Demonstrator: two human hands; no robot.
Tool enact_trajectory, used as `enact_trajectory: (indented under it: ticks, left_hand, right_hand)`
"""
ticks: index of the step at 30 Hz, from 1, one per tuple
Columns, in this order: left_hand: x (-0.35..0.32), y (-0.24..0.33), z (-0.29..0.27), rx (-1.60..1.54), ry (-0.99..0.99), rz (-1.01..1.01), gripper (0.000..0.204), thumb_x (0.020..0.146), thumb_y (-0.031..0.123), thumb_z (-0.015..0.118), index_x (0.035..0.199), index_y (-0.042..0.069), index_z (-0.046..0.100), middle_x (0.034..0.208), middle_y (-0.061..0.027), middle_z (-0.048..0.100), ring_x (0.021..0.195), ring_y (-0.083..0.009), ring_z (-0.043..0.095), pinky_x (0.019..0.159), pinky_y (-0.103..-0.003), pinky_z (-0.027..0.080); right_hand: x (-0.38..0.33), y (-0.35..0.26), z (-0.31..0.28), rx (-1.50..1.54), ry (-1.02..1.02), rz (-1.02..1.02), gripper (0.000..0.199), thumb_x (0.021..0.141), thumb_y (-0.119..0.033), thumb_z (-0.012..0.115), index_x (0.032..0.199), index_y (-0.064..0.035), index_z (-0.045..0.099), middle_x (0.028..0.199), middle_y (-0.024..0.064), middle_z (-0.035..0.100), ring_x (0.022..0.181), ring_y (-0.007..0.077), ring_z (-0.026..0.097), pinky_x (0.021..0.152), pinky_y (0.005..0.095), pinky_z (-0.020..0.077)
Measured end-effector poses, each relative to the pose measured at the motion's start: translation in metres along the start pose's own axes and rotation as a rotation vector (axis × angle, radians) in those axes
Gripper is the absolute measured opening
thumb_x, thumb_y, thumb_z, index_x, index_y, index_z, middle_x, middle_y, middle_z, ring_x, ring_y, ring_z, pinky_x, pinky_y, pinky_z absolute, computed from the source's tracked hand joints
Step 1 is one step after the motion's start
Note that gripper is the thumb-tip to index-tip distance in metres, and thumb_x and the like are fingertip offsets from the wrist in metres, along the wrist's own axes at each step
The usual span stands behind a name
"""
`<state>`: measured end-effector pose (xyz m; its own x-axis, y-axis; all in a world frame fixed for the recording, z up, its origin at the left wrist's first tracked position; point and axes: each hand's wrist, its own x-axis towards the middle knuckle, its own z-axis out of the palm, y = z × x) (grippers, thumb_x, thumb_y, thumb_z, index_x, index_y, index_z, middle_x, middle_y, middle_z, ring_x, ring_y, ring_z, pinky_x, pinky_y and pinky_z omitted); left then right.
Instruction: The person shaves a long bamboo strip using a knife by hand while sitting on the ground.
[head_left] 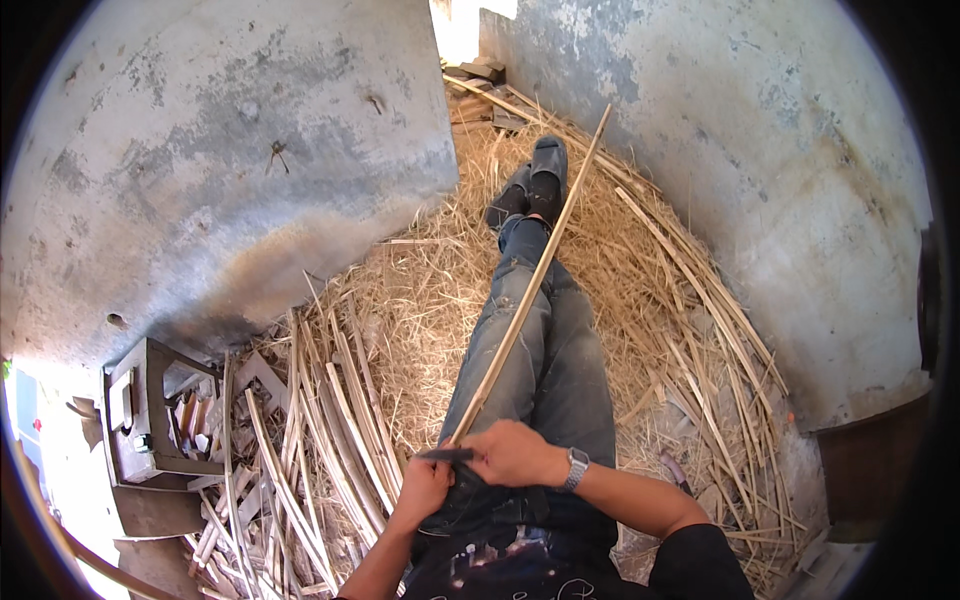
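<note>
A long pale bamboo strip (535, 285) slants over my outstretched legs, from beyond my shoes down to my lap. My left hand (424, 492) is closed around its near end, which is mostly hidden. A dark flat blade, seemingly a knife (446, 455), lies across the strip just above that hand. My right hand (516, 455), with a watch (577, 469) on its wrist, is closed at the blade's right end; its handle is hidden in the fist.
Bamboo strips lie in a bundle (345, 420) at my left and another (715, 300) along the right wall. Straw-like shavings (410, 300) cover the floor. A wooden frame (150, 410) stands at the left, with scraps beside it. Grey walls (300, 130) rise on both sides.
</note>
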<state>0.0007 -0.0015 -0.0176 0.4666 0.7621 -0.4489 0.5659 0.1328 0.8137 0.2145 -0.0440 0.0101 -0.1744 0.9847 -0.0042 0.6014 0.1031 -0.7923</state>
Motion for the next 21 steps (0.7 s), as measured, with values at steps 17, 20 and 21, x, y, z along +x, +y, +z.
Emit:
enact_trajectory:
  ticks: [17,20,21]
  left_hand:
    - [0.007,0.002,-0.012,-0.052,-0.047,-0.043,0.066,0.111,0.051,0.053,0.068,0.003,0.067,0.054,0.0006,0.052,0.050,-0.0094,0.046,0.050,-0.030,0.037]
    - [0.012,-0.001,-0.012,-0.079,-0.069,-0.086,0.067,0.111,0.052,0.052,0.068,0.003,0.067,0.053,0.0004,0.050,0.049,-0.0101,0.046,0.049,-0.030,0.036]
    - [0.014,-0.003,-0.013,-0.116,-0.081,-0.104,0.067,0.111,0.052,0.052,0.067,0.003,0.066,0.052,0.0004,0.049,0.048,-0.0104,0.046,0.049,-0.030,0.036]
  right_hand:
    - [0.052,0.115,-0.069,-0.141,0.796,0.057,0.041,0.101,-0.012,0.067,0.141,-0.0152,0.068,0.077,0.0210,0.065,0.068,0.0372,0.067,0.064,0.0421,0.0516]
    - [0.055,0.123,-0.048,-0.092,0.814,-0.056,0.047,0.099,-0.009,0.065,0.145,-0.0179,0.066,0.080,0.0191,0.068,0.070,0.0365,0.068,0.065,0.0426,0.0538]
    - [0.053,0.123,-0.039,-0.087,0.795,-0.126,0.049,0.098,-0.009,0.063,0.146,-0.0193,0.065,0.080,0.0172,0.069,0.071,0.0362,0.069,0.065,0.0443,0.0549]
